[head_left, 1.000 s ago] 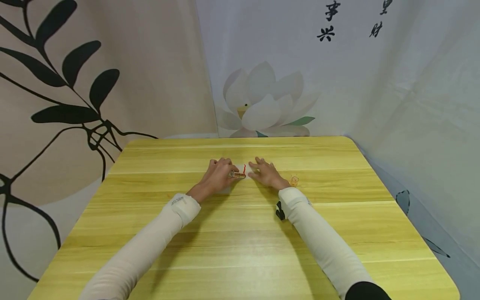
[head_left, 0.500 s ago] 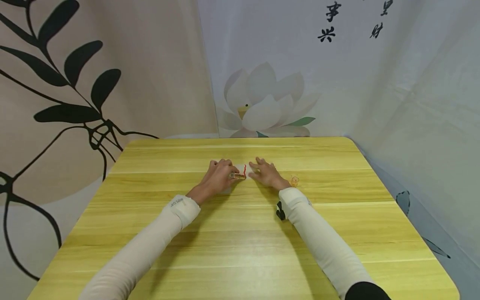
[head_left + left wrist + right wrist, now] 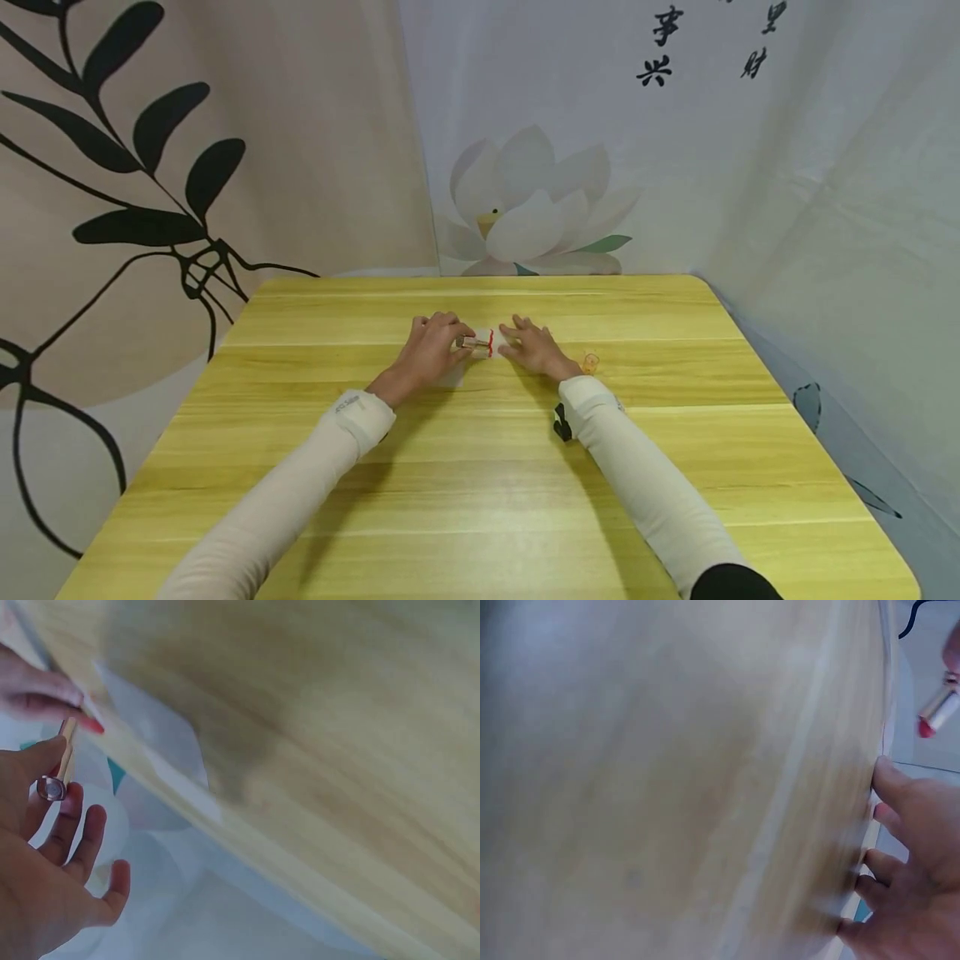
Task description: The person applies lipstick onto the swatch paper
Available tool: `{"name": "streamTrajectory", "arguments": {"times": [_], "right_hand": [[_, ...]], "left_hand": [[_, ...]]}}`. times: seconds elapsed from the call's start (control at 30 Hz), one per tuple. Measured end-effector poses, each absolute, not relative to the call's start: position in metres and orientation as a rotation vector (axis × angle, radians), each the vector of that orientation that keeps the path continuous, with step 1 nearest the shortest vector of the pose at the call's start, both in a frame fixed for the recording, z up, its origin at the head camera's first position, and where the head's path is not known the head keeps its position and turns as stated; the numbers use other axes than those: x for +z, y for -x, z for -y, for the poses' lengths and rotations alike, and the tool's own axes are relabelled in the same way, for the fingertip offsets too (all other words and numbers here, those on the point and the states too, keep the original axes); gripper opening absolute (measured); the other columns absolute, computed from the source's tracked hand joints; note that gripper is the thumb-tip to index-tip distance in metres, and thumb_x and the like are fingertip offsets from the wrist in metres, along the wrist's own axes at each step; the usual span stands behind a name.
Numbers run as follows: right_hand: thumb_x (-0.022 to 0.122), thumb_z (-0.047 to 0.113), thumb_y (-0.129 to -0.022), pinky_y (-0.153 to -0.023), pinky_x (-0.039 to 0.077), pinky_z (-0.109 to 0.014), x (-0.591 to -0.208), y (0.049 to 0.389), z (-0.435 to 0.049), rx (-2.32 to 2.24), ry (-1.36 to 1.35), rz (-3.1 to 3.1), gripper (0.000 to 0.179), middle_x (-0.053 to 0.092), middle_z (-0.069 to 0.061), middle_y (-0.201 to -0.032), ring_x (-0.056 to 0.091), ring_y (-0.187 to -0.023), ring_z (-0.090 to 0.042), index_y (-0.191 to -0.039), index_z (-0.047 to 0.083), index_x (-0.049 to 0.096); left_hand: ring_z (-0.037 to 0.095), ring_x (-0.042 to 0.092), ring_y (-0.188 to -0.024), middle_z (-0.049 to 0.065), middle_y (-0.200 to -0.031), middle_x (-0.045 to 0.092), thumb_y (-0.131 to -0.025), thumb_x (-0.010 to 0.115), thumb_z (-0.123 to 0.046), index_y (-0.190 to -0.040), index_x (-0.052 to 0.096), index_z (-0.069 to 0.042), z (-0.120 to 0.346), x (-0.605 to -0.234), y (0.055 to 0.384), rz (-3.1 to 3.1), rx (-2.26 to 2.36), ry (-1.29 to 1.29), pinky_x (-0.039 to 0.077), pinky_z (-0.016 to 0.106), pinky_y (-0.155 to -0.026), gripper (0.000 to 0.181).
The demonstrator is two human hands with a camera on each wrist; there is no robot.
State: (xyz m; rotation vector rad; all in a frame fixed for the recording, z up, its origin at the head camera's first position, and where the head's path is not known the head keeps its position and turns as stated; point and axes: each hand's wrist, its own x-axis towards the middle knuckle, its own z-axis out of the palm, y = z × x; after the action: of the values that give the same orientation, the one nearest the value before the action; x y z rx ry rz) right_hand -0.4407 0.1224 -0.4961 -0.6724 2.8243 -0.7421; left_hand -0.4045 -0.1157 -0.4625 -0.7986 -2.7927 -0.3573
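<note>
My left hand [image 3: 429, 350] pinches a lipstick [image 3: 471, 342] between thumb and fingers, its metallic tube lying sideways with the red tip toward the right. The red tip [image 3: 926, 729] shows in the right wrist view. A white sheet of paper [image 3: 154, 724] lies beneath, partly hidden by the left hand in the head view. It bears a wavy red line [image 3: 491, 337], and the lipstick's end is close to that line. At the paper's right side, my right hand [image 3: 531, 346] rests with fingers spread, fingertips [image 3: 883, 769] down at the sheet.
A small orange-outlined item [image 3: 591, 363] lies on the wooden table [image 3: 480, 483], just right of the right wrist. Behind the table's far edge hangs a printed curtain [image 3: 540, 200] with a lotus and dark leaves.
My left hand has drawn the lipstick slightly up and left, away from the lower end of the red line, and more of the paper shows. The right hand has hardly moved.
</note>
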Motion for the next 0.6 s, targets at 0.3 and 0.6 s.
{"name": "streamTrajectory", "arguments": {"times": [0.3, 0.6], "right_hand": [[0.053, 0.023, -0.110, -0.120, 0.005, -0.070, -0.498, 0.441, -0.122, -0.833, 0.709, -2.814, 0.056, 0.019, -0.030, -0.167, 0.013, -0.155, -0.049, -0.158, -0.002, 0.039], [0.052, 0.022, -0.111, -0.120, 0.009, -0.069, -0.496, 0.447, -0.124, -0.839, 0.779, -2.745, 0.058, 0.020, -0.033, -0.165, 0.015, -0.153, -0.052, -0.160, -0.002, 0.033]], "left_hand": [[0.027, 0.060, -0.109, 0.001, -0.110, 0.067, -0.096, 0.078, -0.027, -0.121, 0.076, -0.015, 0.141, -0.443, 0.407, 2.751, -0.468, 0.688, 0.038, 0.056, -0.098, 0.028], [0.028, 0.060, -0.108, 0.002, -0.112, 0.068, -0.096, 0.077, -0.028, -0.122, 0.076, -0.014, 0.165, -0.448, 0.407, 2.760, -0.490, 0.612, 0.038, 0.055, -0.095, 0.029]]}}
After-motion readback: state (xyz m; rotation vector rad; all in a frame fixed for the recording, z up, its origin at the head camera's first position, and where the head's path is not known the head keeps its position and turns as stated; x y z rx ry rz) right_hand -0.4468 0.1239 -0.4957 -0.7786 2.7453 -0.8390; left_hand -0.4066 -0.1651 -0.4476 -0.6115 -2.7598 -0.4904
